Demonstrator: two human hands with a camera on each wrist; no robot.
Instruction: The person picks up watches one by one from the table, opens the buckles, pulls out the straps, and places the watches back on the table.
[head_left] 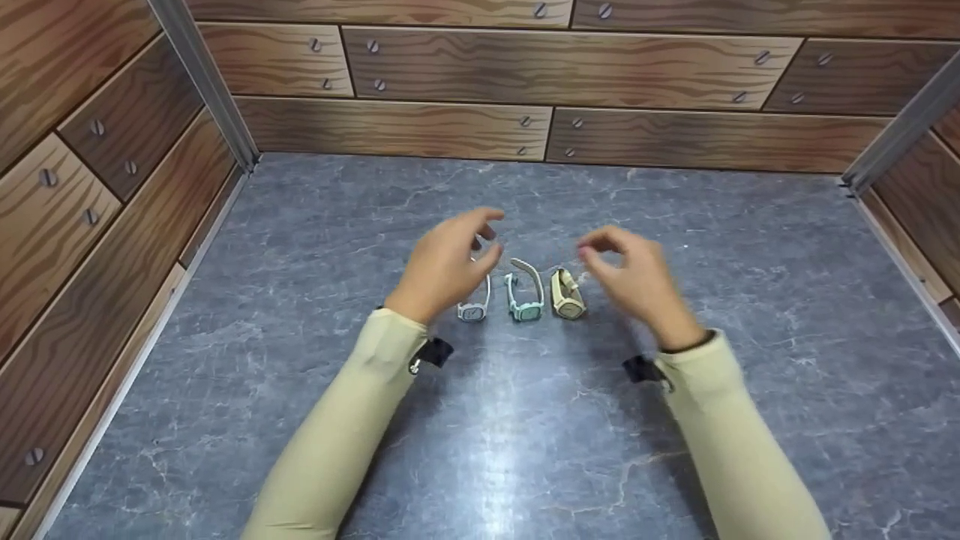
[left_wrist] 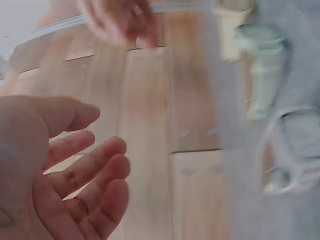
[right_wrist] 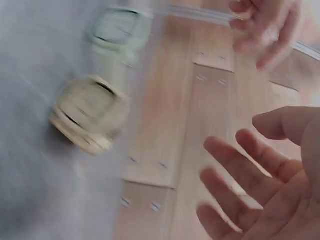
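Three wristwatches stand in a row on the grey marbled tabletop: a white watch (head_left: 472, 312), a mint green watch (head_left: 529, 310) and a beige watch (head_left: 570, 306). My left hand (head_left: 448, 262) hovers over the white watch and covers part of its strap; its fingers are loosely bent around nothing. To the right of the beige watch, my right hand (head_left: 631, 274) is raised, thumb and index finger curved toward each other, holding nothing. In the right wrist view its fingers (right_wrist: 240, 185) are spread and relaxed. The green watch's strap end points up and back.
Wood-patterned panels (head_left: 570, 71) wall the table at the back and both sides, with grey metal posts (head_left: 206, 82) at the corners. A bright light reflection lies on the marbled tabletop (head_left: 495, 450) between the forearms.
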